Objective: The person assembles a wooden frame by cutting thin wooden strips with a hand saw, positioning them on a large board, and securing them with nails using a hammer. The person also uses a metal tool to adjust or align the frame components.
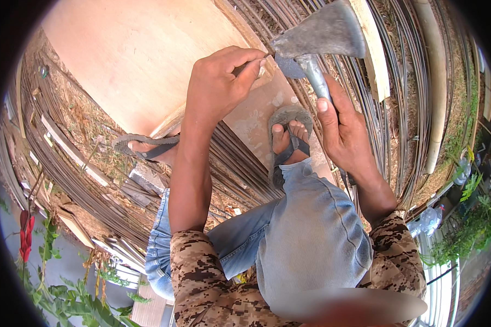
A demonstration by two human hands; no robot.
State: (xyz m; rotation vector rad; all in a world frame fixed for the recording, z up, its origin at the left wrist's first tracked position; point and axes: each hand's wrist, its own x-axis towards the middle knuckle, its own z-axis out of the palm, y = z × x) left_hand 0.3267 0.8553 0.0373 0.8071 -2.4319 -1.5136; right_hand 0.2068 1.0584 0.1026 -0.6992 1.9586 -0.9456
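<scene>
My right hand [343,128] is wrapped round the grey metal handle of a hatchet [324,32], its broad, worn head raised at the upper right. The fingers of my left hand [218,82] are pinched together at the edge of a pale plywood panel [125,60]. A small thin dark piece, like a nail, shows at its fingertips; the rest is hidden by the fingers. Just below the hatchet head a dark flat shape [290,66] sits beside the panel's corner; I cannot tell what it is.
My sandalled feet [292,136] stand at the panel's near side, one on a flat brownish board [256,111]. Long thin rods [234,158] run beneath and around. A wooden plank [373,54] and a pale pole [437,82] lie to the right. Plastic bottles [428,220] and plants are at the right rim.
</scene>
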